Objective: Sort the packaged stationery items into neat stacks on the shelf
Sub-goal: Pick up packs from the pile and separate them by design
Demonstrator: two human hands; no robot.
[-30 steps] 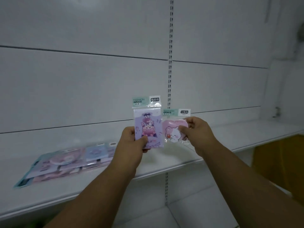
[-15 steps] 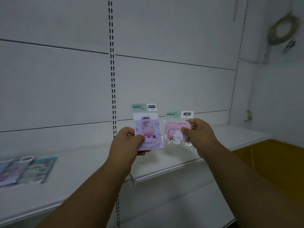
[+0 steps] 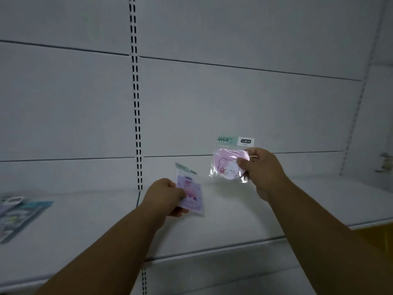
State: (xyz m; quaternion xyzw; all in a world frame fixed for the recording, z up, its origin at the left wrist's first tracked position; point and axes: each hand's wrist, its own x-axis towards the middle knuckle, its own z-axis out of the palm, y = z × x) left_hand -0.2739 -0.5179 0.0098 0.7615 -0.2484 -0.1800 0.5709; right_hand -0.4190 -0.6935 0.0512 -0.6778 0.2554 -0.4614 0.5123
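My left hand point(image 3: 164, 195) grips a purple rectangular stationery packet point(image 3: 191, 193) by its left edge, tilted back and low over the white shelf point(image 3: 244, 218); whether it touches the board I cannot tell. My right hand point(image 3: 262, 172) pinches a clear packet holding a pink heart-shaped pad with a bear point(image 3: 228, 165), upright and higher, in front of the back wall. The two packets are apart.
Several flat packets point(image 3: 19, 216) lie at the far left of the shelf. A slotted upright point(image 3: 136, 103) runs down the back panel. The shelf's front edge point(image 3: 212, 251) crosses below my hands. An orange surface point(image 3: 380, 237) shows at the lower right.
My left hand has lowered the purple packet toward the shelf and tilted it back. The right hand keeps the pink packet up, now further from the purple one.
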